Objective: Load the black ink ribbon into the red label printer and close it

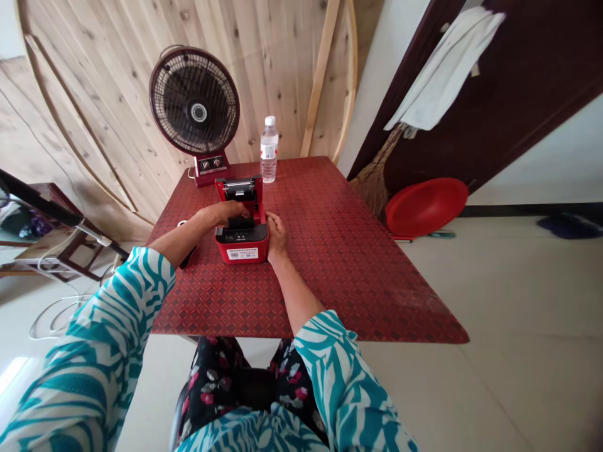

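Observation:
A small red printer (242,242) with its lid (239,188) standing open sits on the red patterned table (330,263). My left hand (229,211) reaches over the top of it, fingers curled down into the open compartment; what they touch inside is hidden. Against the printer's right side rests my right hand (276,236), fingers together and pressed to the casing, steadying it. A white label with a barcode shows on the printer's front face.
A dark red desk fan (195,103) and a clear water bottle (269,149) stand at the table's far edge. A red basin (426,205) and a broom lean by the dark door on the right. Cables and a low stand lie at the left.

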{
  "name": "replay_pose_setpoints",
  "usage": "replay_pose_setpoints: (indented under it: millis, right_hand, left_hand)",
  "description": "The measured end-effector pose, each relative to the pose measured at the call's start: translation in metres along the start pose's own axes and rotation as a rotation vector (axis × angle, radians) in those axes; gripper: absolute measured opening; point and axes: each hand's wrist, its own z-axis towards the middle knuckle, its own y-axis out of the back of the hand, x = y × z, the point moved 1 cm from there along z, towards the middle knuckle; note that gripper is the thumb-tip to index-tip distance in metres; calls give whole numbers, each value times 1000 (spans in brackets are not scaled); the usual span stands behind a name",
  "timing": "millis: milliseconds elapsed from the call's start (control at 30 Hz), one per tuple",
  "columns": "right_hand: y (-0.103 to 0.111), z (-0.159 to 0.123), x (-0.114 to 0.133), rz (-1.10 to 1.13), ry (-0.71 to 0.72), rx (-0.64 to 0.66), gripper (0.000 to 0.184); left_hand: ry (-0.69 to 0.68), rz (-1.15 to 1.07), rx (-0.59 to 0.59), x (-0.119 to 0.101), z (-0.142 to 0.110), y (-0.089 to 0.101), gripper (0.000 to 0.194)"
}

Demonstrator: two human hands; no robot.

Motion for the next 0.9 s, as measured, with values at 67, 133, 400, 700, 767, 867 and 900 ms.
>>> replay_pose_setpoints:
  millis: [67, 133, 400, 700, 767, 867, 900]
  right_hand:
    - [0, 0, 1, 17, -3, 5, 30]
    - [0, 0, 1, 28, -5, 10, 30]
    - [1, 1, -1, 42, -34, 51, 33]
    - [4, -1, 2, -2, -55, 24, 32]
    - [4, -1, 3, 13, -61, 17, 33]
    - [5, -2, 4, 22, -64, 28, 34]
    - [5, -2, 4, 17, -65, 31, 34]
  left_hand:
    - [15, 30, 16, -4, -3, 1, 30]
    - [45, 68, 0, -9, -8, 4, 36]
    - [113, -3, -461, -20, -59, 17, 31]
    - [438, -573, -706, 82, -88, -18, 34]
    - [522, -467, -588, 90, -78, -26, 24]
    - [600, -310, -464, 91, -62, -33, 20]
    - [611, -264, -439, 90, -57, -34, 23]
